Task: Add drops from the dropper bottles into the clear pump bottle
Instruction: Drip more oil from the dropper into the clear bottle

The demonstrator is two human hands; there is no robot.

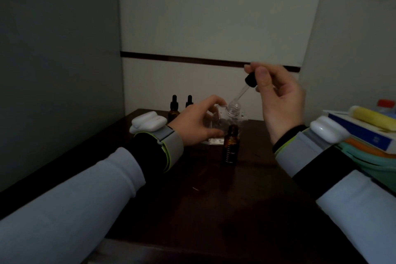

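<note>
The task is in the middle, as I judge it. The right hand point(278, 96) pinches the black rubber top of a dropper point(246, 87) between thumb and fingers. The glass tube slants down to the left, and its tip is just at the open mouth of the clear bottle point(234, 110). This bottle stands on the dark table point(267, 199) and has no pump on it. Just in front of it stands an open brown bottle point(231, 146), which is probably where the dropper comes from. Two capped dropper bottles point(174, 106) wait at the back, near the wall, so I think their drops are not yet added.

The left hand point(197, 121) curves round the left side of the clear bottle, with fingers bent. I cannot tell if it really grips the bottle or only is close to it.

The light is weak. I cannot see any liquid in the glass tube, any falling drop, or the level inside the clear bottle. The left hand covers part of the capped bottles. The pump itself I cannot find.
</note>
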